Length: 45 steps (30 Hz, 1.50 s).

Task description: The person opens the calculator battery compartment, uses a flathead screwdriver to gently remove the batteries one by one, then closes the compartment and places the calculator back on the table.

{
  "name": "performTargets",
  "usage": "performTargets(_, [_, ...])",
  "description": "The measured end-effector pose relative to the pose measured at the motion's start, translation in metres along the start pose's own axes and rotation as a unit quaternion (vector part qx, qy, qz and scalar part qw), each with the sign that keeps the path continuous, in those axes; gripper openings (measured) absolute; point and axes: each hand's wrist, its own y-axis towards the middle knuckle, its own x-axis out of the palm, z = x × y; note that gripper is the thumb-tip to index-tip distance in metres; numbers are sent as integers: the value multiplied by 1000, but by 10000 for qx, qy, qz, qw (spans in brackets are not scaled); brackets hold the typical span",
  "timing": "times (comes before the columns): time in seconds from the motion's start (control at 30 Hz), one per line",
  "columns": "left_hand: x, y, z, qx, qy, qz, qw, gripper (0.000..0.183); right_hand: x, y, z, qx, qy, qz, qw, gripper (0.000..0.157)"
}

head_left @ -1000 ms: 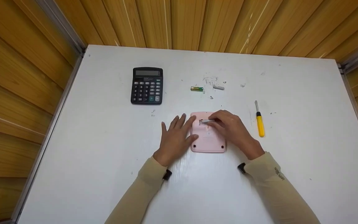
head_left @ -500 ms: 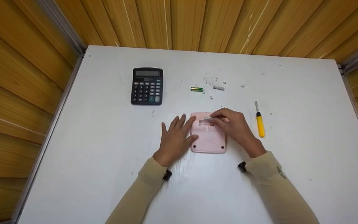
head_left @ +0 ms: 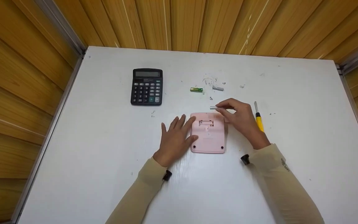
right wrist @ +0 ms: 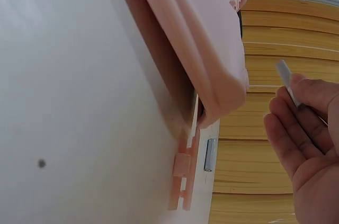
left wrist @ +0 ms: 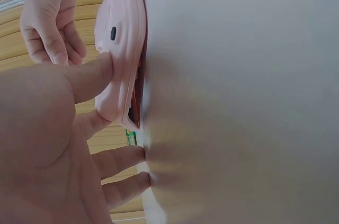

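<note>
A pink calculator [head_left: 208, 141] lies face down on the white table, its battery compartment [head_left: 206, 123] uncovered and holding no battery. My left hand [head_left: 174, 143] rests at its left side; the thumb and index finger touch the edge and the other fingers reach out straight onto the table. Above the calculator's far edge, my right hand [head_left: 239, 118] pinches a small grey battery [right wrist: 284, 73] between thumb and fingertips. In the right wrist view, a pink battery cover [right wrist: 181, 167] lies on the table beside the calculator, mostly behind the right hand in the head view.
A green battery [head_left: 196, 90] and another grey battery [head_left: 218, 88] lie farther back. To their left sits a black calculator [head_left: 147, 87]. A yellow-handled screwdriver [head_left: 258, 119] lies to the right, partly behind my right hand. Dark marks spot the table.
My right hand has lifted the grey battery out of the compartment and carried it away past the calculator's far edge. The left hand has stayed in place.
</note>
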Motion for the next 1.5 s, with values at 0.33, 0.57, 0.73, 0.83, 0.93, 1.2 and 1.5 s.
performTargets(0.33, [0,-1,0,-89,-30,22,10000,71,-3,26,16,57,-255,214,9994,14])
performTargets(0.57, [0,-2,-1,-49,-15,13,10000,71,3,41,25,576,-407,-63,9975,13])
performTargets(0.73, [0,-2,-1,-25,0,20,10000,71,5,48,30,777,-396,-128,9961,14])
performTargets(0.83, [0,-2,-1,-41,-9,-6,10000,71,5,51,33,919,-402,-146,9949,14])
performTargets(0.93, [1,-2,-1,-51,-46,-9,10000,71,6,53,36,1055,-420,-170,9934,14])
performTargets(1.2, [0,-2,0,0,-84,20,10000,71,8,58,44,1235,-461,-294,9908,13])
performTargets(1.5, [0,-1,1,7,-4,44,10000,70,12,60,48,1277,-372,-356,9905,14])
